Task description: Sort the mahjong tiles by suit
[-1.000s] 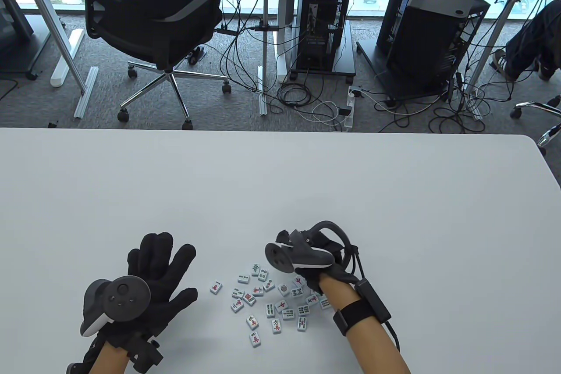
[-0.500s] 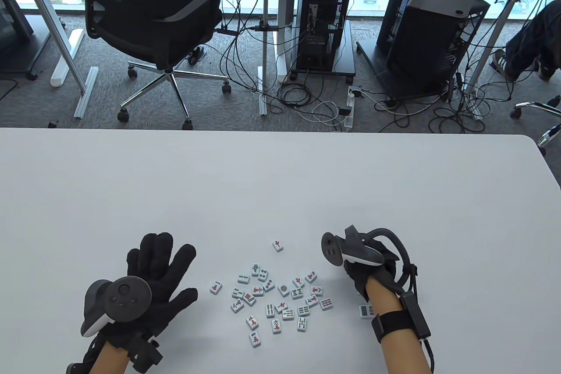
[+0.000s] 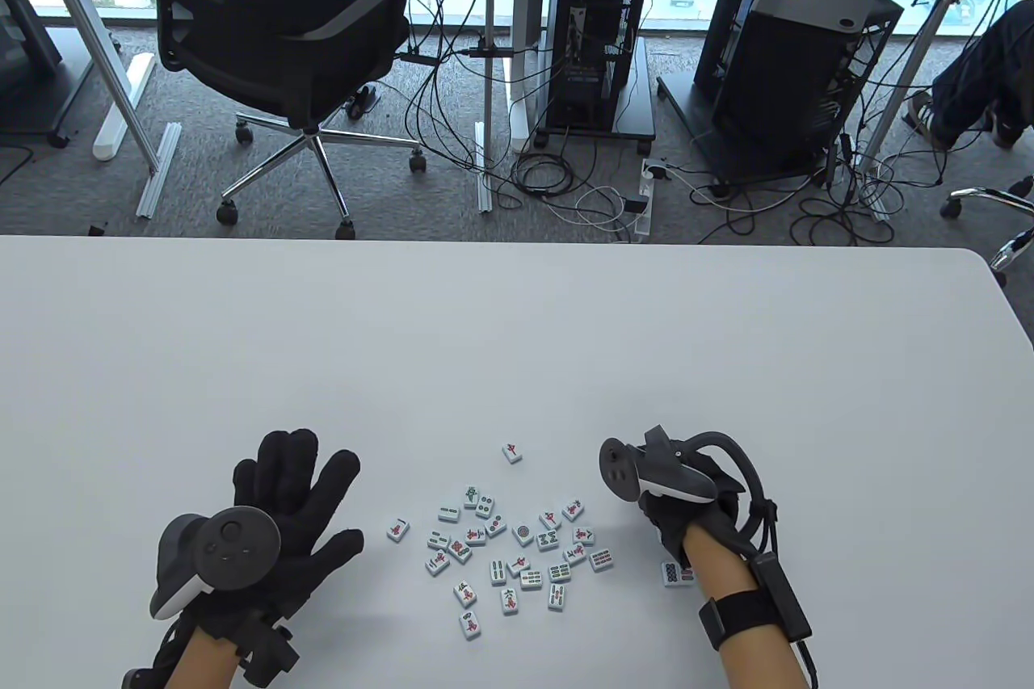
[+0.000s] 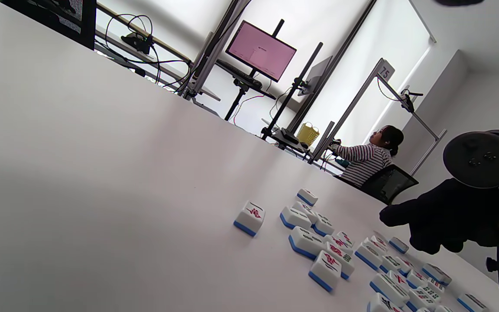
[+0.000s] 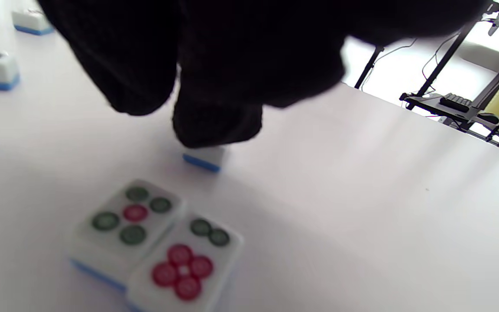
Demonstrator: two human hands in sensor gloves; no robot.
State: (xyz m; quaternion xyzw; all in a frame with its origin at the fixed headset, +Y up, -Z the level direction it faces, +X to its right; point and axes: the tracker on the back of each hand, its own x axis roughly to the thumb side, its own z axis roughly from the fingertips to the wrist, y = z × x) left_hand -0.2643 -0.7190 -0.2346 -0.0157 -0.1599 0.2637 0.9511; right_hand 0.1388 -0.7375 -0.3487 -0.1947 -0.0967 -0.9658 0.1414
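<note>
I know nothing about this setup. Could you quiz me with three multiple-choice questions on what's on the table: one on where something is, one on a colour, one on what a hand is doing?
1. Where does the lone white red-marked mahjong tile lie relative to the main scatter of small white blue-backed mahjong tiles?
A. beyond it, farther from the person
B. under the left hand
C. off the table

2. What colour are the tiles' undersides?
A. green
B. blue
C. black

3. How is the black-gloved left hand posed?
A. clenched in a fist
B. pinching a tile
C. fingers spread flat on the white table

Answers: 1 A, it sits apart above the scatter in the table view. 2 B, the left wrist view shows blue bases. 3 C, splayed fingers, no tile held.
</note>
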